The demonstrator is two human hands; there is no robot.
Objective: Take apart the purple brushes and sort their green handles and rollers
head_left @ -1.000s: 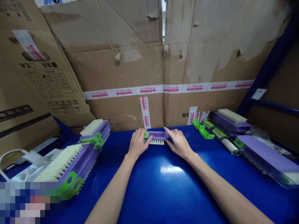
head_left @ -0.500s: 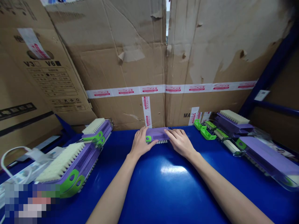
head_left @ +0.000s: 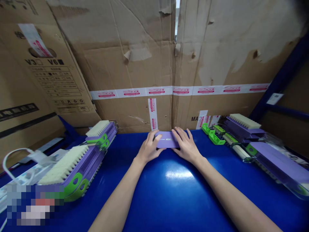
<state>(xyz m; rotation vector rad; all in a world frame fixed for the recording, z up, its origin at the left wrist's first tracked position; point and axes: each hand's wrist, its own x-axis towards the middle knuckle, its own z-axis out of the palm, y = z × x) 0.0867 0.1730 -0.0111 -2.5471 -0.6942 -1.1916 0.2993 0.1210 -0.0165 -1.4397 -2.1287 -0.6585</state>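
A purple brush [head_left: 166, 141] is at the far middle of the blue table, its smooth face with white lettering turned toward me. My left hand [head_left: 149, 147] grips its left end, with the thumb across the face. At the right end, my right hand [head_left: 184, 144] holds it, fingers over the top edge and thumb near the lower edge. The bristles of this brush are hidden from view, and both its ends are covered by my fingers.
Purple brushes with cream bristles and green ends [head_left: 64, 164] lie stacked at the left. On the right are another purple brush [head_left: 282, 158], green plastic pieces [head_left: 215, 138] and a bristle-topped purple stack [head_left: 245, 124]. Cardboard [head_left: 135, 71] walls the back; a white power strip [head_left: 31, 174] lies left.
The brush has been turned in my hands: its slotted side, green end and bristles no longer show, and the lettered purple face now does. My left thumb has moved up onto it.
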